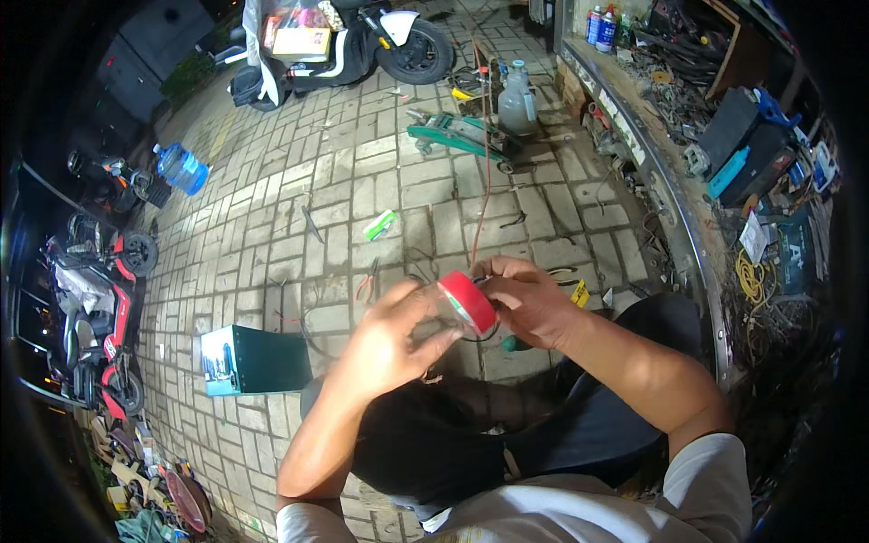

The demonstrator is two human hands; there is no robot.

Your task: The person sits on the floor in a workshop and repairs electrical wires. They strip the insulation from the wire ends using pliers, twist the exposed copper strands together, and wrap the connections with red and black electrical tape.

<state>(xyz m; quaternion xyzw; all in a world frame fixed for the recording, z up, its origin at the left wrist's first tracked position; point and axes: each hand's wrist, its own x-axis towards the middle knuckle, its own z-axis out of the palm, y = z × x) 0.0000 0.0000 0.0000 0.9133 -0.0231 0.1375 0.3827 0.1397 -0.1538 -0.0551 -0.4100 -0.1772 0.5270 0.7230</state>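
A roll of red tape (468,302) is held between both hands above the paving. My left hand (389,339) grips its left side, fingers curled around the rim. On the roll's right edge my right hand (525,299) pinches with thumb and fingers. A thin red wire (482,195) runs from the hands away across the bricks. My knees in dark trousers (471,434) are below the hands.
A teal box-shaped battery (256,360) lies on the bricks at left. Pliers (366,285) and a green-white tube (380,224) lie ahead. Further off are a green floor jack (453,136), a plastic jug (517,101), and a scooter (353,41). A cluttered workbench (670,181) runs along the right.
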